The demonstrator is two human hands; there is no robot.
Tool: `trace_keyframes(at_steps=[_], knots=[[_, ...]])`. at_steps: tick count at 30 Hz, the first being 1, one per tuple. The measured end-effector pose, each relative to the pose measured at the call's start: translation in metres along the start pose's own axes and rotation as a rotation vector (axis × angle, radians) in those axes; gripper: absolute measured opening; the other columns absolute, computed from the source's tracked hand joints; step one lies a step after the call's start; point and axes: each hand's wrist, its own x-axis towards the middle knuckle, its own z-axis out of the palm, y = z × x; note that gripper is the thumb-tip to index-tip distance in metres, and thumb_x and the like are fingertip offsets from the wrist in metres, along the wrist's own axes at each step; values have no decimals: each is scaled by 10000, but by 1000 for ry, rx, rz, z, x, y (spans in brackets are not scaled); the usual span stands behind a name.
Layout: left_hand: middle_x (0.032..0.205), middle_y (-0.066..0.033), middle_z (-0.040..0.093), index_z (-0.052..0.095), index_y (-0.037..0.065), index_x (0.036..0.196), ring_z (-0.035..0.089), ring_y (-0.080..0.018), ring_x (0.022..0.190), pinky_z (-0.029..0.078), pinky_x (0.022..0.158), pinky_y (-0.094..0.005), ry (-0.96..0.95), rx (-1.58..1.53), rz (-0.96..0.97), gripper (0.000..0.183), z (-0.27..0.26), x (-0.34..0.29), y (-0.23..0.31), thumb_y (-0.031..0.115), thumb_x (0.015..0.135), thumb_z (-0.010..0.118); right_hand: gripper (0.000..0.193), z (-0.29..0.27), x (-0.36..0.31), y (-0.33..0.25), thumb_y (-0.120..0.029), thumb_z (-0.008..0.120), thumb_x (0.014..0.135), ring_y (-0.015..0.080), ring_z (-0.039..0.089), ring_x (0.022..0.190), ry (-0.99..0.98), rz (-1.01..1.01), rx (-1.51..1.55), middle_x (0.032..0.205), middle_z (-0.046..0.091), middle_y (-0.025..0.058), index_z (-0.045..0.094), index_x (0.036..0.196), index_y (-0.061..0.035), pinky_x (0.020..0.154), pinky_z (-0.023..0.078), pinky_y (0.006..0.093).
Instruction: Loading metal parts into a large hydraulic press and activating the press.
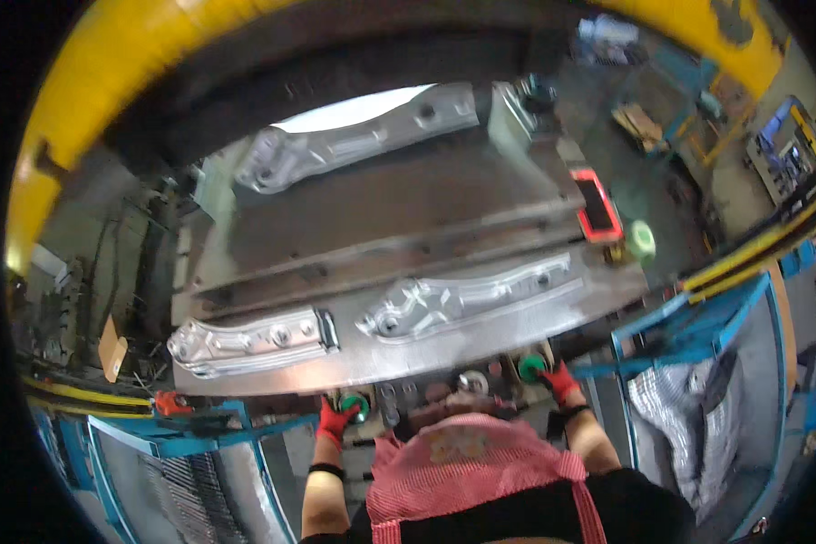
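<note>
My left hand (335, 421), in a red glove, rests at a round green push button (357, 407) below the front edge of the press table. Its fingers look spread, one reaching onto the button. My right hand (562, 385), also red-gloved, is at a second green push button (531, 366), fingers apart around the button's housing. Neither hand appears to hold anything. Ahead on the metal table lie a shiny contoured metal piece (254, 342) at left and a long stamped metal part (471, 295) at centre. Farther back, a similar stamped part (363, 138) lies in the press.
Dark press tooling (335, 68) spans above, inside a yellow frame (145, 54). A red-edged box (596, 206) and a pale green round object (641, 240) sit at the table's right. Blue-framed bins with stacked metal parts (689, 408) flank me on both sides.
</note>
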Motion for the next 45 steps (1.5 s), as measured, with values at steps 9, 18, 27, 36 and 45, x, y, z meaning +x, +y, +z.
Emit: trace_keyframes(at_steps=[9, 18, 27, 36, 45], knots=[[971, 2, 606, 547, 71, 1214, 532, -61, 827, 433, 700, -212, -362, 274, 170, 421, -76, -136, 250, 112, 803, 625, 924, 0, -43, -300, -234, 796, 564, 395, 343, 1195, 330, -777, -659, 1292, 379, 222, 316, 1320, -5, 1009, 286, 449], [1362, -136, 390, 424, 98, 1288, 334, -322, 1276, 208, 1075, -462, 559, 1147, 1469, 577, 28, -5, 497, 296, 784, 621, 1078, 111, -4, -378, -409, 792, 488, 406, 335, 1213, -659, -900, -1234, 1297, 401, 199, 265, 1376, -100, 1047, 246, 473], [850, -100, 646, 652, 159, 858, 633, -262, 835, 500, 686, -378, 668, 1472, 1350, 152, 60, 36, 539, 141, 744, 553, 1096, 109, 3, -353, -411, 805, 404, 393, 406, 1118, -633, -1045, -1012, 1200, 455, 199, 343, 1336, -68, 980, 308, 487], [1091, -62, 567, 561, 147, 1115, 500, -236, 1100, 254, 1048, -446, 254, 1332, 1018, 472, -135, -65, 378, 12, 667, 621, 1094, 120, 14, -359, -393, 806, 388, 367, 426, 1060, -632, -1128, -983, 1140, 470, 185, 349, 1326, -66, 943, 318, 457], [1305, -79, 475, 581, 202, 1125, 385, -303, 1253, 223, 1019, -577, 349, 1345, 766, 490, -206, -9, 245, 88, 655, 659, 1155, 105, 42, -335, -385, 825, 399, 364, 344, 1234, -749, -1048, -1065, 1348, 388, 163, 283, 1365, -60, 1033, 240, 471]])
